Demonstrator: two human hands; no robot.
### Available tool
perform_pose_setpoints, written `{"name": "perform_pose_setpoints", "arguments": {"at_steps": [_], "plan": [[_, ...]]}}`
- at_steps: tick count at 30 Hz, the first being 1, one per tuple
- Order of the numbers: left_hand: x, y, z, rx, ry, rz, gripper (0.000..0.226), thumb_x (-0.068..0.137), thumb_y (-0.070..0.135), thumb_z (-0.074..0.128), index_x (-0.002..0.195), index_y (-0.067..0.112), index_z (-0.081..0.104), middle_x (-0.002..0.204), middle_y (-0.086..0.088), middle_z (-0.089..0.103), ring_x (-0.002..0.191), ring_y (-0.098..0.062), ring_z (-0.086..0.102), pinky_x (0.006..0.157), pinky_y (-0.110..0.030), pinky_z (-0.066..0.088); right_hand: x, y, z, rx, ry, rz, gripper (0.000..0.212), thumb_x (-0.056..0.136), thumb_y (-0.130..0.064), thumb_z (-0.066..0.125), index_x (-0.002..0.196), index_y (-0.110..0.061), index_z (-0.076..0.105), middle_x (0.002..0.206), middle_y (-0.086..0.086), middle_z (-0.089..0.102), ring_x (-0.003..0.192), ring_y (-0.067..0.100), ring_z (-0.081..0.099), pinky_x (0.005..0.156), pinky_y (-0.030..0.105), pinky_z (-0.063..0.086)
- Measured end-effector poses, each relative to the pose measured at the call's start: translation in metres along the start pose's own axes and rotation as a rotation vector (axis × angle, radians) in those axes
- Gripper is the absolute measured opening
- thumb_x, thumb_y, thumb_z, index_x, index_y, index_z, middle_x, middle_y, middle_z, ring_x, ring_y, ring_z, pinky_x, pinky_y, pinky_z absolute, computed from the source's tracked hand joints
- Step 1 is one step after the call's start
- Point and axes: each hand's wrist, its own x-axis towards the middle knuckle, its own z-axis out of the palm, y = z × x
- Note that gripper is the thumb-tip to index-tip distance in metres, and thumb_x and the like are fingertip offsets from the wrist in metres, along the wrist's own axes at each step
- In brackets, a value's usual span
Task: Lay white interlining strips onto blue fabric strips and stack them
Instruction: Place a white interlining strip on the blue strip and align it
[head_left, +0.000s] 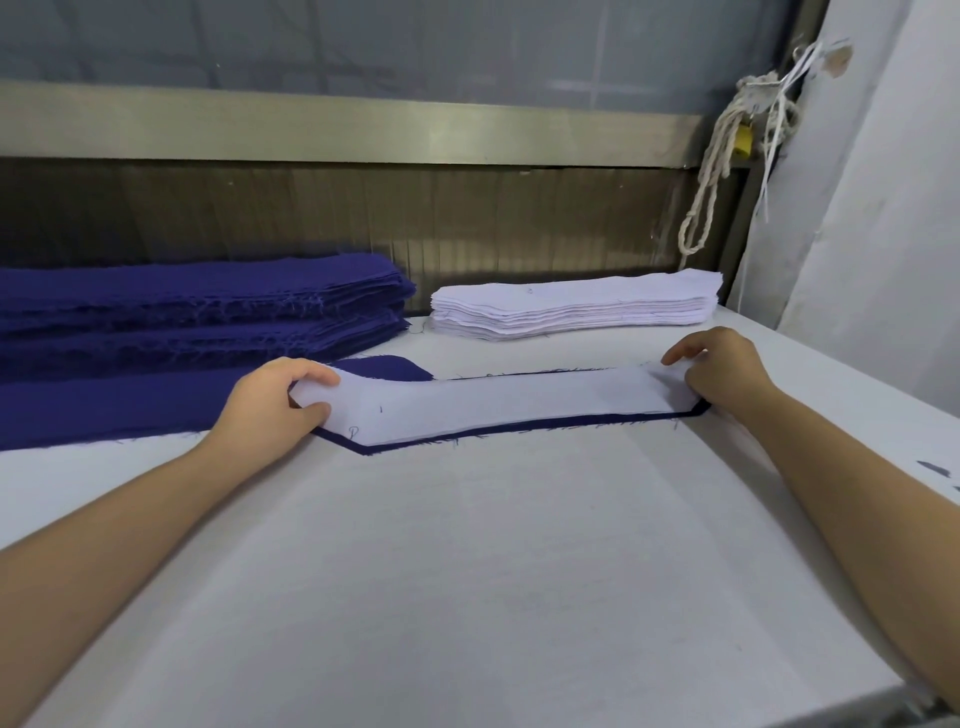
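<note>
With the fingers (317, 375) of my left hand (275, 400) and right hand (722, 371) pinching the ends of the white interlining strip (498, 400), I should lay it flat on the blue fabric strip (519, 429) on the worktop (467, 571), borders even.

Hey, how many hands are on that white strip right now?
2. The left hand grips the left end of the white strip; the right hand holds its right end, over the blue strip.

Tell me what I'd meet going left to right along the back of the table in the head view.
stack of blue fabric strips → stack of white interlining strips → knotted rope hanging by the wall
</note>
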Motion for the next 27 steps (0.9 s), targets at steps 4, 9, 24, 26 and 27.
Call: {"name": "perform_pose_setpoints", "arguments": {"at_steps": [4, 9, 24, 26, 27], "plan": [[0.001, 0.0, 0.001, 0.018, -0.006, 0.008, 0.03, 0.08, 0.002, 0.064, 0.103, 0.02, 0.065, 0.101, 0.008, 0.054, 0.067, 0.002, 0.043, 0.06, -0.013, 0.032, 0.0, 0.001, 0.0, -0.014, -0.004, -0.005, 0.045, 0.077, 0.018, 0.038, 0.09, -0.008, 0.072, 0.096, 0.005, 0.052, 0.089, 0.019, 0.044, 0.073, 0.026, 0.036], [0.001, -0.002, 0.001, 0.052, -0.03, 0.016, 0.03, 0.08, 0.002, 0.065, 0.104, 0.019, 0.067, 0.108, 0.004, 0.055, 0.084, -0.007, 0.046, 0.073, -0.019, 0.033, 0.002, 0.002, 0.002, -0.059, -0.03, -0.024, 0.04, 0.079, 0.016, 0.042, 0.092, -0.007, 0.072, 0.105, 0.012, 0.06, 0.091, 0.02, 0.046, 0.074, 0.027, 0.037], [0.001, -0.008, 0.004, 0.128, 0.001, -0.026, 0.018, 0.088, 0.012, 0.058, 0.093, 0.024, 0.071, 0.099, 0.015, 0.061, 0.114, -0.019, 0.034, 0.092, -0.03, 0.027, 0.002, -0.003, 0.009, -0.161, -0.116, -0.086, 0.022, 0.086, -0.009, 0.052, 0.096, -0.014, 0.071, 0.102, 0.004, 0.063, 0.085, 0.016, 0.047, 0.074, 0.026, 0.037], [0.003, -0.008, 0.004, 0.126, -0.019, -0.04, 0.018, 0.089, 0.014, 0.057, 0.092, 0.026, 0.07, 0.098, 0.014, 0.062, 0.114, -0.021, 0.035, 0.092, -0.031, 0.029, 0.001, -0.007, 0.01, -0.15, -0.123, -0.075, 0.021, 0.087, -0.009, 0.052, 0.096, -0.015, 0.071, 0.103, 0.003, 0.064, 0.085, 0.016, 0.048, 0.075, 0.026, 0.037], [0.005, -0.008, 0.003, 0.121, -0.03, -0.038, 0.018, 0.089, 0.014, 0.057, 0.089, 0.028, 0.068, 0.098, 0.013, 0.063, 0.116, -0.023, 0.038, 0.094, -0.033, 0.032, 0.001, -0.011, 0.011, -0.137, -0.126, -0.077, 0.022, 0.087, -0.009, 0.052, 0.096, -0.015, 0.071, 0.104, 0.004, 0.065, 0.085, 0.016, 0.048, 0.075, 0.026, 0.037]]}}
